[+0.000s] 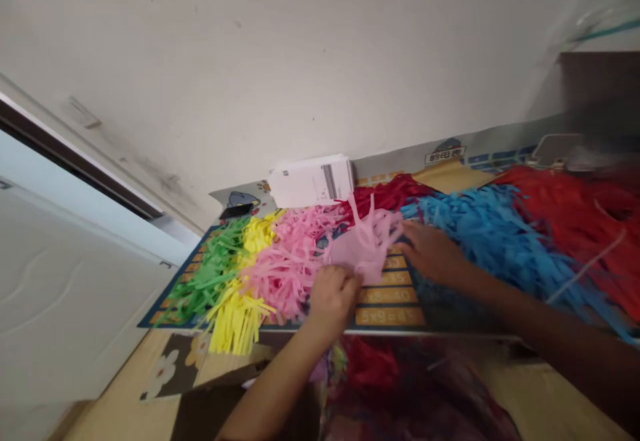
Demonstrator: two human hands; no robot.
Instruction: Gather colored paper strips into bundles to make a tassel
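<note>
A pink fringed sheet (357, 251), thin like tissue paper, lies spread on the table mat between my hands. My left hand (334, 296) has its fingers curled closed on the sheet's near left edge. My right hand (430, 251) pinches at the sheet's right side, where cut strips hang loose; its fingertips are partly hidden. A heap of pink strips (285, 268) rests to the left, with yellow fringe (240, 311) and green fringe (210, 271) beyond it. Blue fringe (493, 228) lies just right of my right hand.
A stack of white cards or papers (313, 181) leans against the wall behind the table. A dark phone-like object (236, 212) lies at the back left. Dark red fringe (385, 194) and bright red fringe (585, 214) lie further back. Below the table edge sits a bag with coloured material (400, 388).
</note>
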